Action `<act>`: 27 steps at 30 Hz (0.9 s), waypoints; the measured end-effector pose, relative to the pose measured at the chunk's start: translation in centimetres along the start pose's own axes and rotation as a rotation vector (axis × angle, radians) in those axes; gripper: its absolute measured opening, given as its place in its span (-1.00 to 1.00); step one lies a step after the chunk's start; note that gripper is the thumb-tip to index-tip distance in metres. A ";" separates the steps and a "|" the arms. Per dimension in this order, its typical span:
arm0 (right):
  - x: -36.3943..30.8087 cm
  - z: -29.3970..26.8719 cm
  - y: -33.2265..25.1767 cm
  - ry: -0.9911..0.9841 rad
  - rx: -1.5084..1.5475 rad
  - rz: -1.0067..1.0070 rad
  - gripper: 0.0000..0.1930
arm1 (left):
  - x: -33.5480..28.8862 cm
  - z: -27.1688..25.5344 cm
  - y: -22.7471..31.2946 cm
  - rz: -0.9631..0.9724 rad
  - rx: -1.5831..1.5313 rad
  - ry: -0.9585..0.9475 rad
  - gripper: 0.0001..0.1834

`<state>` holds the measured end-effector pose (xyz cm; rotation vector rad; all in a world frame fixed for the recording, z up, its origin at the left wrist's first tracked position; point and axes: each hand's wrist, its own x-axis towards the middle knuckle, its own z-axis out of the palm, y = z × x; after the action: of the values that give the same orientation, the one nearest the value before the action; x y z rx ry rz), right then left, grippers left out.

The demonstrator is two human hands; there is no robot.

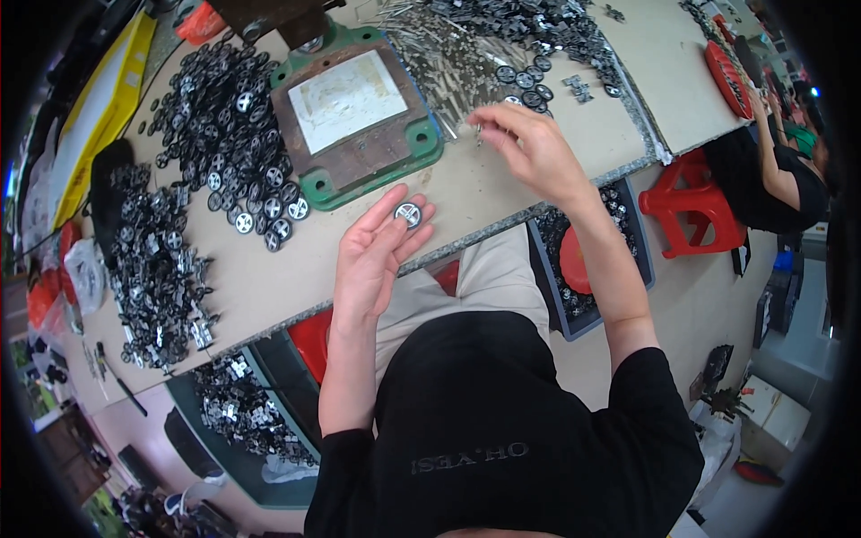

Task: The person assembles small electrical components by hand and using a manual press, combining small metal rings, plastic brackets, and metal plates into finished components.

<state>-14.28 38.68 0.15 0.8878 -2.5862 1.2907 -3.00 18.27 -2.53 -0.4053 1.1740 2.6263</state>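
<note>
One black-and-silver wheel [407, 214] sits in my left hand [372, 242], thumb closed over it against the fingers, above the front of the worktop [471, 199]. My right hand [541, 160] is beside the single green-based press [359, 167], thumb and fingers nearly meeting; I can't tell whether they pinch one thin pin or nothing. One white sheet [348, 99] lies on the press, whose top is cut off by the upper edge. Left of it is one big heap of wheels [220, 117], overlapping past counting. I count two bins: the left bin [260, 489] goes partly under the worktop, and my right forearm covers some of the right bin [642, 260], which holds one red disc [576, 260]. The scattered pins [439, 67] blur together.
</note>
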 end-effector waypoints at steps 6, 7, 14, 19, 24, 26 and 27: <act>-2.8 3.3 -3.6 -0.013 0.381 0.116 -0.87 | 0.0 0.2 0.0 0.000 0.005 -0.011 -0.56; -3.1 3.6 -3.5 -0.038 0.388 0.140 -0.86 | 0.1 0.2 -0.1 -0.001 0.007 -0.018 -0.56; -3.7 6.0 -4.0 -0.044 0.688 0.285 -0.86 | -0.1 -0.2 -0.3 0.000 0.019 -0.040 -0.55; -3.9 6.4 -4.0 -0.066 0.723 0.299 -0.86 | 0.0 -0.5 -0.6 0.025 0.017 -0.072 -0.56; -3.6 6.1 -4.6 -0.032 0.508 0.132 -0.90 | 0.0 -0.9 -0.7 0.025 0.018 -0.072 -0.57; -3.7 6.2 -4.6 -0.024 0.263 -0.032 -0.90 | 0.0 -0.8 -0.6 0.015 0.017 -0.060 -0.57; -4.0 6.8 -4.2 0.049 0.231 -0.120 -0.91 | 0.0 -0.7 -0.5 0.012 0.000 -0.065 -0.57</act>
<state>-7.65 33.37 -2.59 1.0160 -2.3403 1.5767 -2.74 18.08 -3.38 -0.3114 1.1593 2.6284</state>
